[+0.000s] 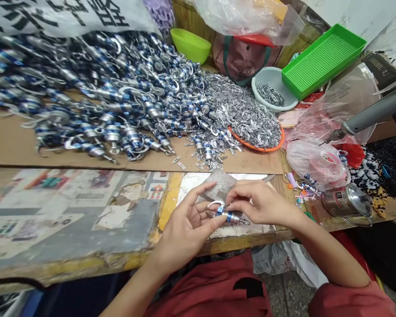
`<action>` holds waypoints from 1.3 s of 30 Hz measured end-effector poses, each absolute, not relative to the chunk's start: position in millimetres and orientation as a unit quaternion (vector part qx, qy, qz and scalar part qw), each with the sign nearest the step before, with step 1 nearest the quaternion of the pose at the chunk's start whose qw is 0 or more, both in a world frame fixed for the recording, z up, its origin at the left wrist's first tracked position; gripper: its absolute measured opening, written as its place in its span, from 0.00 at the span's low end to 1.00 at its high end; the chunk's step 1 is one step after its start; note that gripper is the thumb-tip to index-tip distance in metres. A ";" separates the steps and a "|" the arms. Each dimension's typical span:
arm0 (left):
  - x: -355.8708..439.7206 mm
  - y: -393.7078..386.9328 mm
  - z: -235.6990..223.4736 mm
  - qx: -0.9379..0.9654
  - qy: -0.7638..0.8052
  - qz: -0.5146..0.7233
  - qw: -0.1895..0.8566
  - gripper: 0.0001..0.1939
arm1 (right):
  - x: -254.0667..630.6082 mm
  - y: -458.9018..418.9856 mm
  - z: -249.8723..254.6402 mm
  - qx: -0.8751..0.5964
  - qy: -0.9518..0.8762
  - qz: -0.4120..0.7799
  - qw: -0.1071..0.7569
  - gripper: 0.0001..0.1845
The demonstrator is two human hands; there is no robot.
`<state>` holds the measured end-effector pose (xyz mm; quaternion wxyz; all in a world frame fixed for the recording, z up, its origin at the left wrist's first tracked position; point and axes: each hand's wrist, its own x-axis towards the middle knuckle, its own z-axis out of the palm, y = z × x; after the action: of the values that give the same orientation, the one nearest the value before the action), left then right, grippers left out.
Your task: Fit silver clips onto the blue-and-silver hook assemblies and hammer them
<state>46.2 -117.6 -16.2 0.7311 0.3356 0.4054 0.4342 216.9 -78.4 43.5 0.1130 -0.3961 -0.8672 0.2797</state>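
Note:
Both my hands meet over the near edge of the worktable. My left hand (188, 220) cups a small silver-and-blue metal hook part (230, 215), fingers curled around its ring end. From the right, my right hand (258, 203) pinches the same part with thumb and fingertips. A large heap of the same blue-and-silver hook parts (112, 97) covers the cardboard sheet (9, 141) behind. An orange-rimmed tray (273, 143) is heaped with small flat silver plates, and some have spilled in front of it.
A pale bowl (277, 79) holding metal pieces, a green mesh tray (323, 59) and a green bowl (189, 44) stand at the back. A grey power tool (369, 116), plastic bags (317, 160) and a metal tin (348, 200) lie to the right.

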 end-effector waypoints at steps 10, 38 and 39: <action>47.4 -117.6 -17.1 0.341 0.387 0.434 0.739 0.36 | 206.2 -78.7 30.1 -0.432 -0.847 0.282 0.131 0.04; 49.4 -117.7 -12.6 0.339 0.412 0.436 0.724 0.39 | 270.0 -154.0 42.7 -0.461 -0.874 0.061 0.142 0.33; 49.5 -117.6 -12.1 0.339 0.414 0.437 0.723 0.39 | 268.5 -153.7 42.3 -0.464 -0.874 0.070 0.128 0.33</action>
<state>49.5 -117.6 -12.1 0.7227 0.3392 0.4144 0.4370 268.5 -153.7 42.3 0.1278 -0.4643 -0.8736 0.0697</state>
